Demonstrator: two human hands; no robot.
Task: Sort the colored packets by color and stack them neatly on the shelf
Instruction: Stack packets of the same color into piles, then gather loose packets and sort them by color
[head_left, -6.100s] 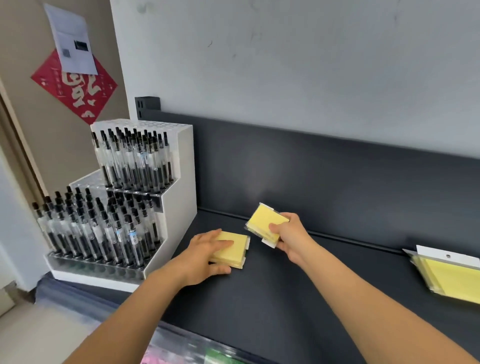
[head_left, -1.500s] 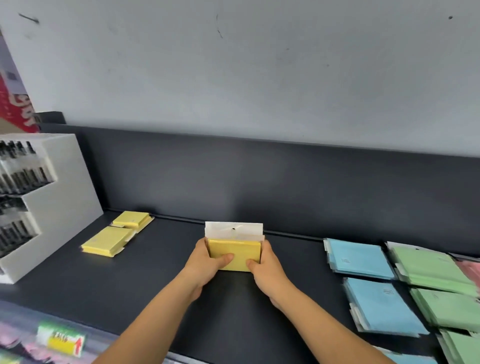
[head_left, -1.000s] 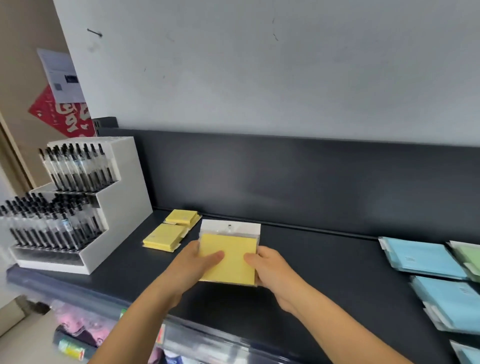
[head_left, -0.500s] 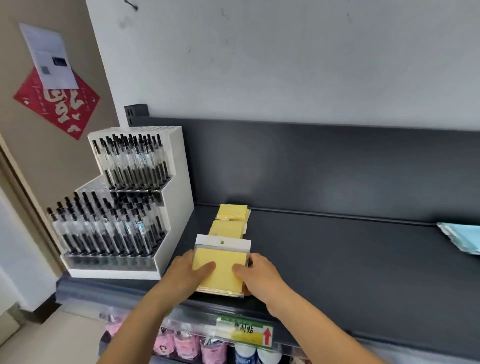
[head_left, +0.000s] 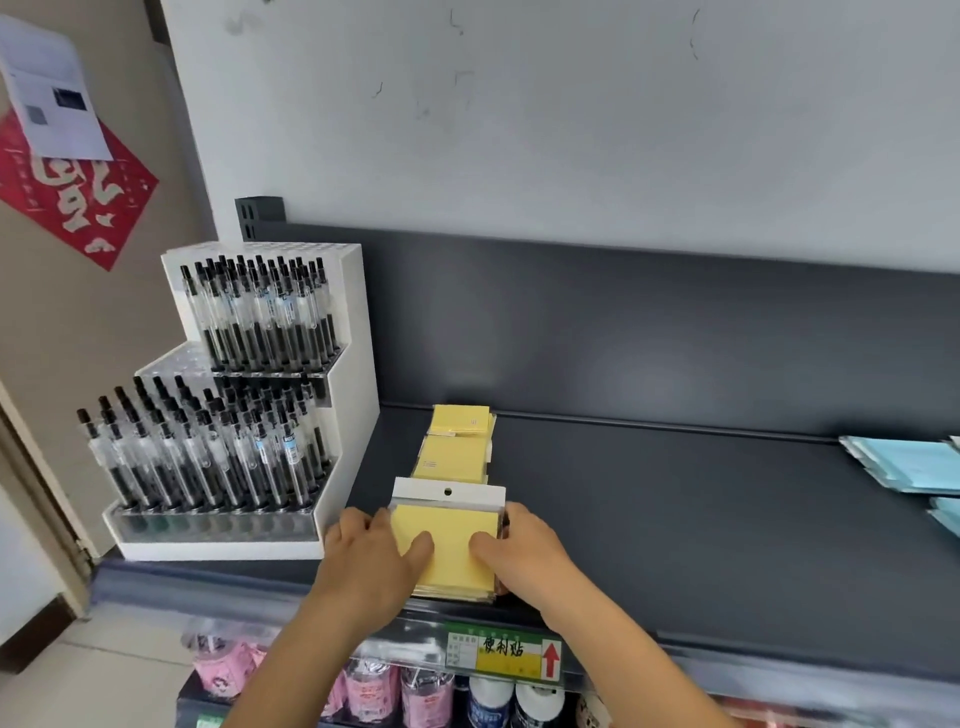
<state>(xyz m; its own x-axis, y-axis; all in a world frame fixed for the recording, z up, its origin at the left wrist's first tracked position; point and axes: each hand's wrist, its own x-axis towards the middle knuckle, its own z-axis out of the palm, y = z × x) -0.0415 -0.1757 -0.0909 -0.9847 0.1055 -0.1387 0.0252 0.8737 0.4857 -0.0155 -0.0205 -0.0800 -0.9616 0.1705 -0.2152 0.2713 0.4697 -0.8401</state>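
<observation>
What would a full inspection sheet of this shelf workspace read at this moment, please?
Surface: dark grey metal shelf, with a raised back panel.
Job's things: yellow packet stack with white hang-tab header at the front edge; middle yellow packet stack and rear yellow packet stack in a row behind it; light blue packets at the far right.
Clutter: white tiered pen rack full of black pens, left of the yellow row.
Grips: left hand and right hand hold the front stack by its sides, thumbs on top.
Cables: nothing seen.
Surroundings: green-yellow price label on the shelf front; pink bottles on the shelf below; red paper decoration on the left wall.
</observation>
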